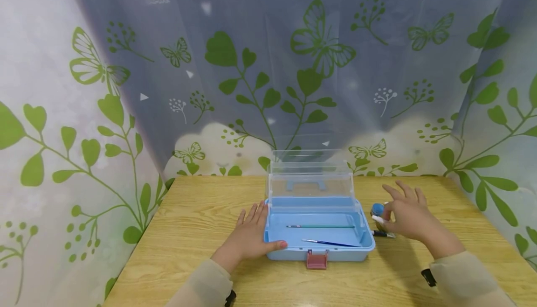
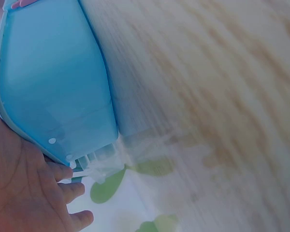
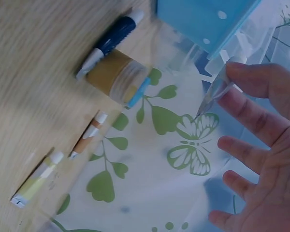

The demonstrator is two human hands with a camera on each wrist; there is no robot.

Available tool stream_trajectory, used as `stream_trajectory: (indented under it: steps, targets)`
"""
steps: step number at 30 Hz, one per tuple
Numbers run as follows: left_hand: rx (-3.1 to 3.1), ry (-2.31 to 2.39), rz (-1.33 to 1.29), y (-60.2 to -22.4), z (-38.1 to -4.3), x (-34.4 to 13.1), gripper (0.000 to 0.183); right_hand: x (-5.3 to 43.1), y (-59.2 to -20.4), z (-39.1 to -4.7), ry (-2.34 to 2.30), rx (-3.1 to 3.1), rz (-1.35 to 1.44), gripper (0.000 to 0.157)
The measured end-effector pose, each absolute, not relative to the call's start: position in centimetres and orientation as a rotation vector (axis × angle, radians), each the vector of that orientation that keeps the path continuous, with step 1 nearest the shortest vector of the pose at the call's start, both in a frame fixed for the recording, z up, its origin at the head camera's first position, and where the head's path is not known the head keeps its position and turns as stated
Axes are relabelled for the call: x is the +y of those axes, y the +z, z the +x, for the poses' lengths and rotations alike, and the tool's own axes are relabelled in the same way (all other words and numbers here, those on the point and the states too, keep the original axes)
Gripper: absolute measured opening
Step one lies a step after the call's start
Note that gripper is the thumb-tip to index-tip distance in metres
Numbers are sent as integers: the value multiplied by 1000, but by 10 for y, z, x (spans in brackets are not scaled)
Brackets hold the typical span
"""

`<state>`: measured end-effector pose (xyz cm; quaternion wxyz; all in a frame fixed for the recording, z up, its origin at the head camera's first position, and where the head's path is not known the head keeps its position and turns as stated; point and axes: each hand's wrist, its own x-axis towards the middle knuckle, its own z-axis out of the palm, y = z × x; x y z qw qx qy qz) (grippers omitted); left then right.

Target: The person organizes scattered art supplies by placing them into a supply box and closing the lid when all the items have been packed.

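A light blue plastic box (image 1: 316,255) stands on the table, its clear lid (image 1: 310,181) raised. Inside lie a teal-handled paintbrush (image 1: 323,226) and a dark blue-handled paintbrush (image 1: 331,242). My left hand (image 1: 251,239) rests with straight fingers along the box's left side, its thumb over the front rim. Right of the box, my right hand (image 1: 413,216) pinches a small white-capped tube (image 3: 215,92) between thumb and index finger; its other fingers spread out. Just beyond the tube is a jar with a blue lid (image 1: 377,209), its body tan in the right wrist view.
Beside the jar lies a dark blue tube (image 3: 117,35). An orange-brown tube (image 3: 88,135) and a pale yellow tube (image 3: 37,178) lie farther along the table (image 1: 201,213). A pink latch (image 1: 316,260) hangs at the box's front. Behind the table hangs a leaf-and-butterfly-patterned curtain (image 1: 260,13).
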<state>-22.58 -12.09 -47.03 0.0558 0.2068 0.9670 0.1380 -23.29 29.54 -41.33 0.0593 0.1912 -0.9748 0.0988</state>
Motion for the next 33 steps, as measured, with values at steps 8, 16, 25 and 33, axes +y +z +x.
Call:
stream_trajectory:
  steps: [8, 16, 25, 33]
  targets:
    - [2932, 400, 624, -470, -224, -119, 115, 293, -400, -234, 294, -2927, 573, 30]
    - [2935, 386, 619, -468, -223, -119, 118, 289, -383, -239, 288, -2919, 584, 27]
    - [2933, 387, 610, -465, -223, -119, 115, 277, -368, -249, 284, -2897, 616, 27]
    - [2934, 393, 617, -465, -223, -119, 115, 264, -360, -260, 237, -2868, 665, 26]
